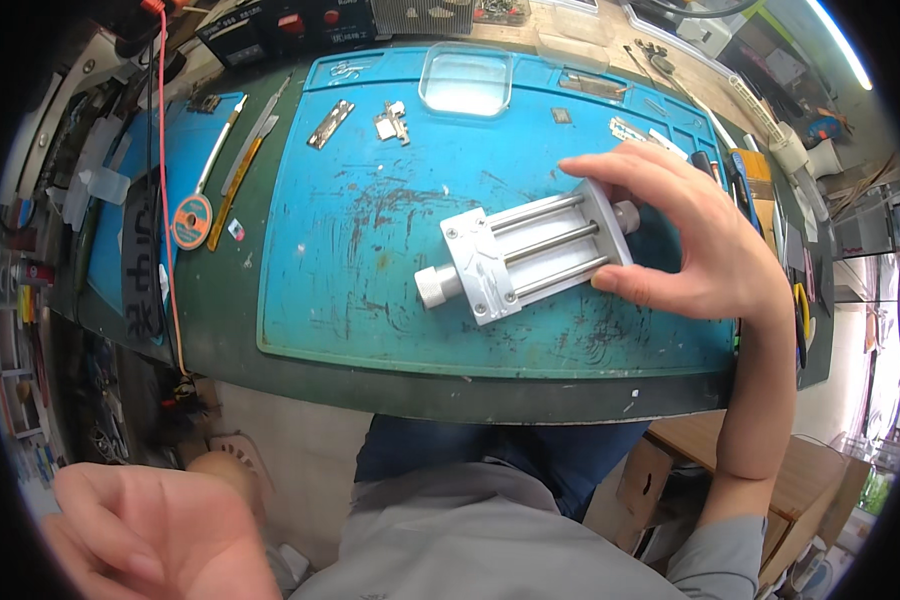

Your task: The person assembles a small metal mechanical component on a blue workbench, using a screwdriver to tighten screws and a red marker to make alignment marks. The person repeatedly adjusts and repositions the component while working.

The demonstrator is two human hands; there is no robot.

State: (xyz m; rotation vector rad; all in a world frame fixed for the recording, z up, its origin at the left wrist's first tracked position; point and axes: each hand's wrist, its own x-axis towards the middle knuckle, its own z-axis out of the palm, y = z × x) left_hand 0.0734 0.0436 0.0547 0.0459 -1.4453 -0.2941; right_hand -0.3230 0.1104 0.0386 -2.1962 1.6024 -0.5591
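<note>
A silver metal clamping fixture (pixel 548 245) with parallel steel rods and a knurled knob at each end lies tilted on the blue work mat (pixel 370 290). My right hand (pixel 685 230) grips its right end plate, thumb at the near corner and fingers at the far one. The right knob partly shows in the gap of this hand. The left knob (pixel 432 287) points toward the mat's left side. Away from the table, low at the left, my left hand (pixel 165 530) is palm up with loosely curled fingers and nothing visible in it.
A clear plastic dish (pixel 467 82) stands at the mat's far edge. Small metal parts (pixel 391 122) lie near it. Left of the mat are a yellow cutter (pixel 236 190), an orange-labelled spool (pixel 192 220) and a hanging red cable (pixel 166 250). Several tools crowd the right edge.
</note>
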